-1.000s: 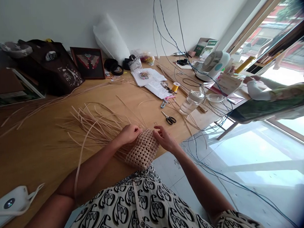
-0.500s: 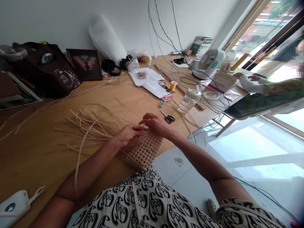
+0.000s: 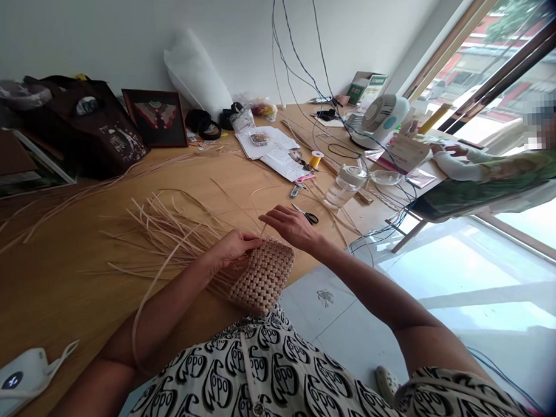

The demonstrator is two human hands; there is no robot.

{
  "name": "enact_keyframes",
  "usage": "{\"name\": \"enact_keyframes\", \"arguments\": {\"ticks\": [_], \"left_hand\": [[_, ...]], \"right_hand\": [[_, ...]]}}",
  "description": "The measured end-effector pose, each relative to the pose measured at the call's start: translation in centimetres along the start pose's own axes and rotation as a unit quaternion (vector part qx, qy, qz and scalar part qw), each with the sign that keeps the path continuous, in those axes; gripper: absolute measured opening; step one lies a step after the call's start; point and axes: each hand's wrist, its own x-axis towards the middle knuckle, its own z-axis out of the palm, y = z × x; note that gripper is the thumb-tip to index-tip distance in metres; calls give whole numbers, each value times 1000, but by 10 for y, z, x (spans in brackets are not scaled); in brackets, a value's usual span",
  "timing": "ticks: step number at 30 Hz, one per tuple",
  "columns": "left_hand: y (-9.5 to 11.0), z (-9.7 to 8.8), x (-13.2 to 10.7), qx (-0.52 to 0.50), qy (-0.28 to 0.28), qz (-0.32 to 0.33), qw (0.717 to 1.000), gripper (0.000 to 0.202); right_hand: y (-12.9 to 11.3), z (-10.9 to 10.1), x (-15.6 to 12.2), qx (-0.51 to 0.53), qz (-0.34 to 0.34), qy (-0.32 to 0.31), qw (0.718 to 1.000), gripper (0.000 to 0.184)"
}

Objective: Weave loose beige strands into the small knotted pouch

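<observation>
A tan woven piece point(image 3: 265, 276) with a knobbly grid texture lies at the table's front edge, close to my body. My left hand point(image 3: 236, 247) is closed on its upper left edge, thumb and forefinger pinched together. Just above the top edge, my right hand point(image 3: 290, 225) pinches a thin tan strand point(image 3: 263, 229) that rises from the weave. Many loose strands point(image 3: 164, 227) fan out to the left of the piece across the table. One longer strand point(image 3: 148, 286) loops over my left forearm.
Black-handled scissors point(image 3: 311, 217) lie just beyond my right hand. Farther off are a yellow thread spool point(image 3: 316, 159), papers point(image 3: 280, 163), a clear lidded jar point(image 3: 345, 185) and a white fan point(image 3: 384, 119). A white power bank point(image 3: 19, 382) is at lower left. Another person point(image 3: 499, 164) sits at right.
My right hand has drawn slightly up and away from the weave, baring more of its top edge and the strand. It now covers part of the scissors. My left hand stays at the edge.
</observation>
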Motion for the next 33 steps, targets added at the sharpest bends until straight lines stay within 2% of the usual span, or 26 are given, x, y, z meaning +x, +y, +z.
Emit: {"name": "enact_keyframes", "arguments": {"ticks": [5,8,11,14,16,19,23,24,27,30,33], "left_hand": [[0,5,1,-49,70,40,996,25],[-2,7,6,-21,112,111,987,18],[-7,6,12,67,162,186,967,18],[-12,4,18,113,183,196,957,22],[-15,3,19,101,181,187,960,23],[-15,3,19,58,166,159,971,24],[-9,3,12,12,130,108,986,29],[-7,3,10,13,122,102,987,29],[-4,1,8,43,118,102,987,31],[-5,-5,13,80,161,114,977,33],[-8,-12,21,102,196,148,964,31]], "right_hand": [[0,-2,-4,-18,56,7,998,28],[-10,-13,-2,-41,95,-13,995,24],[-29,-29,4,-75,138,-80,984,20],[-42,-42,10,-84,173,-159,968,20],[-42,-45,15,-37,203,-203,957,20],[-30,-41,22,127,227,-245,934,18],[-11,-33,28,345,263,-258,863,26],[-8,-32,27,369,264,-250,856,28],[2,-36,18,393,231,-248,855,34],[15,-50,-1,391,216,-269,853,35],[22,-70,-23,375,238,-253,860,31]]}}
